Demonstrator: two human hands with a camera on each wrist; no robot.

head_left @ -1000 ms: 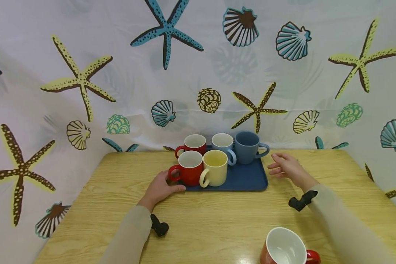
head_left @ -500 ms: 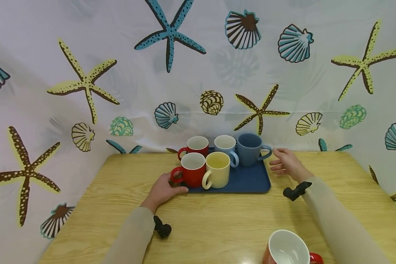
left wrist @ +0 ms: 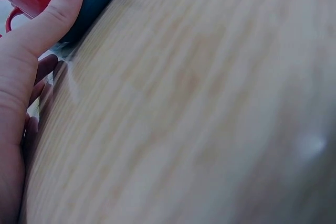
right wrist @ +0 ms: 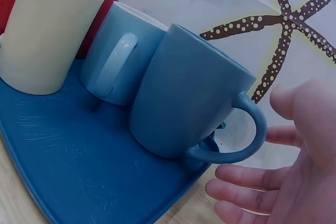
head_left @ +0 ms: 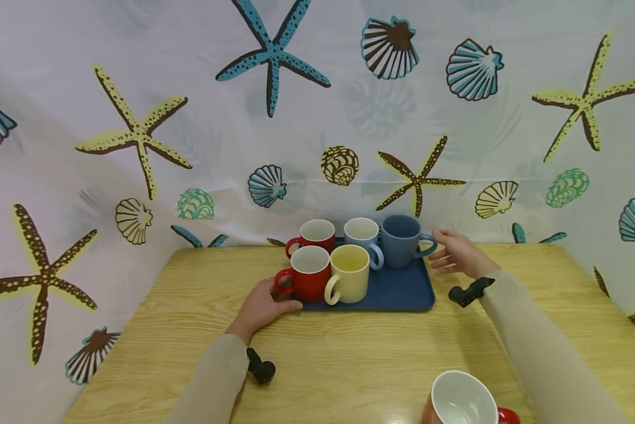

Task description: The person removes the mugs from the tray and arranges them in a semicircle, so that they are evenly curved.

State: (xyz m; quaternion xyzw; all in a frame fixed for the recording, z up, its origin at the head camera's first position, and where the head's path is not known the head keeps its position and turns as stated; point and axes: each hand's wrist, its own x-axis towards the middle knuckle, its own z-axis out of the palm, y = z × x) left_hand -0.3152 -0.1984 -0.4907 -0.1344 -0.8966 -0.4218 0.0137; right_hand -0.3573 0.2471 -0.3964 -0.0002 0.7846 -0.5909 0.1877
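A dark blue tray (head_left: 396, 291) bears several mugs at the back of the table. My left hand (head_left: 261, 306) grips the tray's left front corner, thumb along the rim beside a red mug (head_left: 311, 277); its other fingers are partly hidden. In the right wrist view a grey-blue mug (right wrist: 184, 93) stands at the tray's right end with its handle outward. My right hand (head_left: 457, 254) is just beyond that handle, fingers loosely extended and holding nothing. A cream mug (head_left: 351, 277), a light blue mug (right wrist: 123, 51) and a second red mug (head_left: 319, 235) share the tray.
Another red mug (head_left: 462, 400) with a white inside stands at the front right of the wooden table (head_left: 338, 359), near my right forearm. A white curtain (head_left: 306, 129) with starfish and shells hangs close behind the tray.
My right hand has moved slightly left toward the grey-blue mug's handle at the tray's right side. The left hand stays at its tray corner. The head view has shifted slightly.
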